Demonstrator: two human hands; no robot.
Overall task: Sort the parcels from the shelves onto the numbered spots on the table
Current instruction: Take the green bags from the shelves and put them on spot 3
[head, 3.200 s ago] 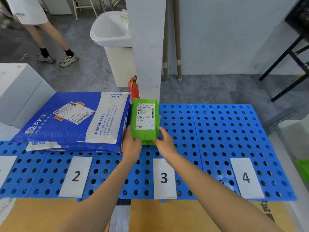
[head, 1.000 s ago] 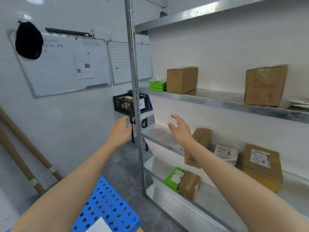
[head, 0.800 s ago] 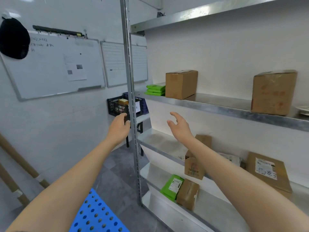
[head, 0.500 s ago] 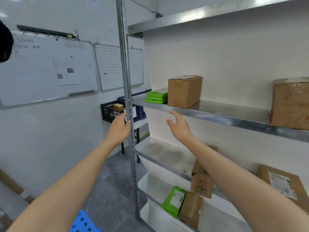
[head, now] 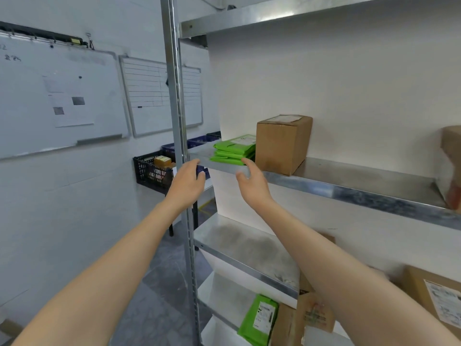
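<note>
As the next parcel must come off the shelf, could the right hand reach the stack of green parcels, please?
Probably yes: the right hand is open at the shelf edge just before the green parcels, nothing lies between, and the box stands beside them.

Bright, cool, even light, falling from above. A hard glare streak runs along the top shelf lip, high and to the right of the steel upright. The white back panel right of the upright is nearly blown out. The middle shelf has a dull sheen, with a faint shadow beside the cardboard box. The brown box far right of the upright is smeared by blur, and the lower parcels are soft too. The upright bows and the whiteboard left of it curves from lens distortion. The writing on it is unreadable.
</note>
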